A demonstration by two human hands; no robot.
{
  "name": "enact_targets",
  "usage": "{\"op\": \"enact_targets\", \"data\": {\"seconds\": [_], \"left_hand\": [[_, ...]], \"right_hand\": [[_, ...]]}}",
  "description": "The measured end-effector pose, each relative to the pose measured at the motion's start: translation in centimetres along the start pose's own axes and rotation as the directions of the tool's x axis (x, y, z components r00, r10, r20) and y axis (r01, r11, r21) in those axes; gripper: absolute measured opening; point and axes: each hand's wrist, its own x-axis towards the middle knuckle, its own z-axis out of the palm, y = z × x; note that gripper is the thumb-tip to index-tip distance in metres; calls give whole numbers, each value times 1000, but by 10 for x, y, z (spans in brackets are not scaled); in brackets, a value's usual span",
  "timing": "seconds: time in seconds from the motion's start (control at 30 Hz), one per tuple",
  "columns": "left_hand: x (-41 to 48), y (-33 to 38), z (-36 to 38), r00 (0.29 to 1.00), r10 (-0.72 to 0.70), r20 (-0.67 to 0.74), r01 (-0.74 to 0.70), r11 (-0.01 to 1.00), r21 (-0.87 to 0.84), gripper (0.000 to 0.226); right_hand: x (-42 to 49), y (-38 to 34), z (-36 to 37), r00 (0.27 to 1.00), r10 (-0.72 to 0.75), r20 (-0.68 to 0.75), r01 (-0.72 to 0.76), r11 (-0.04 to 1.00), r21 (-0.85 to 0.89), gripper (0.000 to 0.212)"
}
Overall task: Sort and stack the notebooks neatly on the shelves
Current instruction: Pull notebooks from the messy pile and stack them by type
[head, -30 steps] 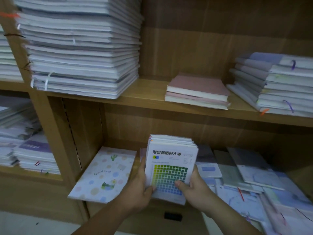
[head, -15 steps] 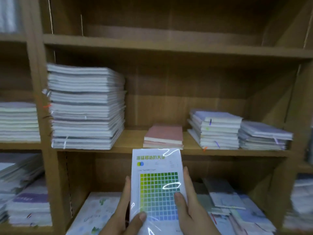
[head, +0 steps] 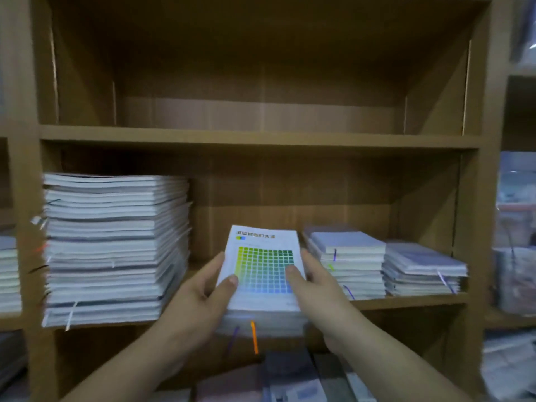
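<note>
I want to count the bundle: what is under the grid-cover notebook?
Blurred page edges of more notebooks, with an orange ribbon and a purple ribbon hanging down. The bundle's underside and the shelf behind it are covered.

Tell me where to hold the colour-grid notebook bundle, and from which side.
Hold the colour-grid notebook bundle at its two long edges, one hand from each side, thumbs on the cover, as the left hand and right hand do. It is a thick, loose stack lying nearly flat, so fingers should probably support it underneath.
</note>
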Motion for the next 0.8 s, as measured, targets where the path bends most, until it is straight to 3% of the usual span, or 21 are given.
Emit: {"op": "enact_targets", "data": {"seconds": [0.13,0.23,0.4,0.53,0.7,0.8], "left_hand": [[18,3,14,993,-112,45,117,988,-103,32],[27,2,23,980,-198,-9,195,969,-150,38],[31,19,35,984,-165,-60,150,968,-202,38],[38,45,42,993,-119,-5,116,970,-213,38],[44,68,85,985,-165,56,173,953,-247,42],[57,82,122,971,-208,117,235,920,-314,30]], "right_hand": [[11,0,-10,997,79,13,-79,996,43,38],[9,-8,-20,995,92,47,-97,990,106,37],[6,-19,-39,999,37,12,-38,996,82,82],[2,-32,-62,996,-67,54,62,994,90,102],[-3,-27,-103,985,-149,-87,155,986,64,83],[0,-24,-131,962,-165,-216,180,982,51,69]]}}
